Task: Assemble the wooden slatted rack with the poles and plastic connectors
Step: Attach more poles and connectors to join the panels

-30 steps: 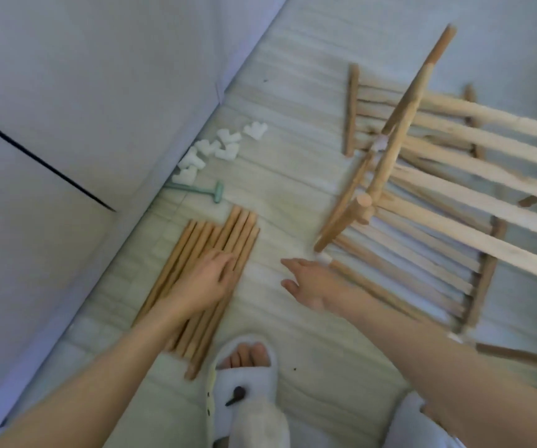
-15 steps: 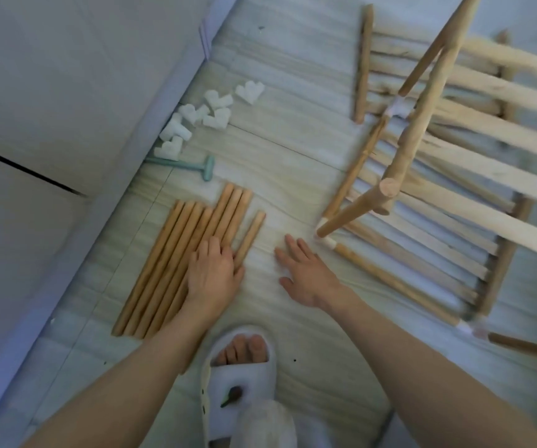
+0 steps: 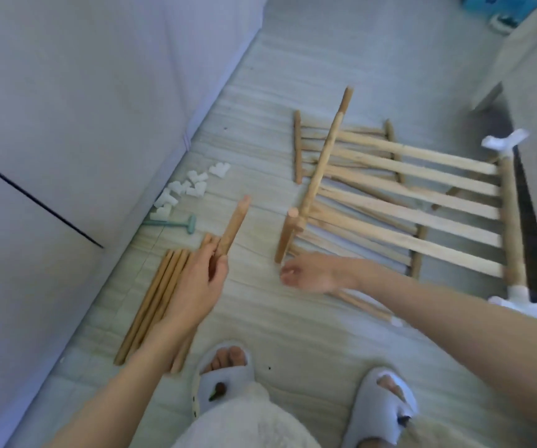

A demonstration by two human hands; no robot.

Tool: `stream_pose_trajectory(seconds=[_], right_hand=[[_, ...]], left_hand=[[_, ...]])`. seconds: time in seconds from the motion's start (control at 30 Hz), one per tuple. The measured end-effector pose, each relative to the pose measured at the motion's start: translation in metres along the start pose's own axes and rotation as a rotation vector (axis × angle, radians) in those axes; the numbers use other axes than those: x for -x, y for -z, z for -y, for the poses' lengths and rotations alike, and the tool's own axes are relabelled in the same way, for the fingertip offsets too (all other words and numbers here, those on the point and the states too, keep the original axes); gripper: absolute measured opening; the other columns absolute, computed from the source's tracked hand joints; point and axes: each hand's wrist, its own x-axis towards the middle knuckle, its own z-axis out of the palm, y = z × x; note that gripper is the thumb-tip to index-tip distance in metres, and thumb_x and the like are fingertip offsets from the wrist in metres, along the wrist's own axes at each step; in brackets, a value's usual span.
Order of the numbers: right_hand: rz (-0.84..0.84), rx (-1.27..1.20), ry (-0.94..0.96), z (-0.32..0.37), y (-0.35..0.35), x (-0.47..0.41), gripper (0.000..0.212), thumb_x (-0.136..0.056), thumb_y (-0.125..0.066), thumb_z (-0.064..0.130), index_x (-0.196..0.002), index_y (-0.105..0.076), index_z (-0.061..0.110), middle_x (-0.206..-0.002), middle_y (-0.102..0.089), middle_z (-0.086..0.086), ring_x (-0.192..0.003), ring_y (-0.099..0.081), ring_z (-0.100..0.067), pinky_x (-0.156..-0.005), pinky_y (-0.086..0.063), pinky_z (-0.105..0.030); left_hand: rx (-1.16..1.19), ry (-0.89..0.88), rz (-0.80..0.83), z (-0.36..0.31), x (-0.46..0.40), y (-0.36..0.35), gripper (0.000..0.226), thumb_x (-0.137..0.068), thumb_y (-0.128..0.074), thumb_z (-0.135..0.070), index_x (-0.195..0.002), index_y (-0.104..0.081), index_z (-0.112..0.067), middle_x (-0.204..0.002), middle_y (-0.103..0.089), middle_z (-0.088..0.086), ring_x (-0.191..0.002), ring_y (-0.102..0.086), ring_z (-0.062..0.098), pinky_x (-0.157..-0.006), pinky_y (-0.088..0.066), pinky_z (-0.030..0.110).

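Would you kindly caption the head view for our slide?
Left hand lifts one pole from the floor bundle beside the half-built slatted rack.

Tan wooden poles [image 3: 151,295], white connectors [image 3: 193,185], a pale-green tool [image 3: 176,224], grey streaked floor [image 3: 293,318].

The left hand [image 3: 200,287] held one pole [image 3: 234,225] lifted, its free end pointing toward one o'clock, above the pile of poles [image 3: 155,299] on the floor [image 3: 260,318]. The right hand [image 3: 309,273] hung loosely curled at the slatted rack [image 3: 406,195]'s near corner. White connectors [image 3: 189,187] lay at eleven o'clock.
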Motion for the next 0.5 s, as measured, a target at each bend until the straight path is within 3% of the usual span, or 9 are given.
stream_pose_trajectory(seconds=[0.1,0.23,0.33,0.4,0.5], right_hand=[[-0.086,-0.008,0.008,-0.007,0.031,0.069,0.037,-0.101,-0.034,0.025,-0.126,-0.055,0.007,-0.129,-0.056,-0.008,-0.117,-0.051,-0.023,-0.098,-0.036,-0.029],[-0.452,-0.163,-0.083,-0.054,0.036,0.14,0.032,-0.1,-0.04,0.024,-0.124,-0.058,0.013,-0.11,-0.063,-0.002,-0.099,-0.057,-0.018,-0.085,-0.041,-0.026],[-0.852,-0.31,-0.184,-0.103,0.008,0.172,0.025,-0.097,-0.049,0.019,-0.113,-0.066,0.01,-0.107,-0.068,-0.006,-0.102,-0.061,-0.024,-0.089,-0.041,-0.025],[-1.073,-0.379,-0.33,-0.132,-0.014,0.185,0.024,-0.096,-0.049,0.017,-0.111,-0.067,0.009,-0.113,-0.067,-0.007,-0.108,-0.058,-0.027,-0.085,-0.035,-0.018],[-1.21,-0.492,-0.515,-0.169,-0.039,0.191,0.032,-0.098,-0.045,0.021,-0.123,-0.058,0.007,-0.122,-0.059,-0.013,-0.115,-0.051,-0.03,-0.09,-0.033,-0.025]], left_hand=[[-0.096,-0.247,0.069,-0.045,0.001,0.008,0.026,-0.093,-0.041,-0.04,-0.113,-0.053,-0.028,-0.09,-0.056,-0.006,-0.08,-0.053,0.013,-0.068,-0.041,0.033],[-0.219,-0.453,0.231,-0.106,0.003,-0.011,0.056,-0.085,-0.031,-0.057,-0.128,-0.053,-0.028,-0.105,-0.056,-0.013,-0.092,-0.055,0.008,-0.072,-0.043,0.027],[-0.377,-0.572,0.293,-0.131,0.001,-0.038,0.045,-0.09,-0.048,-0.05,-0.128,-0.056,-0.028,-0.124,-0.059,-0.012,-0.109,-0.057,0.013,-0.078,-0.045,0.028],[-0.403,-0.631,0.348,-0.144,-0.001,-0.055,0.038,-0.09,-0.053,-0.045,-0.122,-0.059,-0.026,-0.121,-0.063,-0.008,-0.108,-0.06,0.021,-0.08,-0.051,0.036],[-0.445,-0.683,0.387,-0.161,-0.005,-0.082,0.035,-0.091,-0.053,-0.042,-0.121,-0.06,-0.027,-0.118,-0.065,-0.007,-0.106,-0.061,0.022,-0.082,-0.048,0.035]])
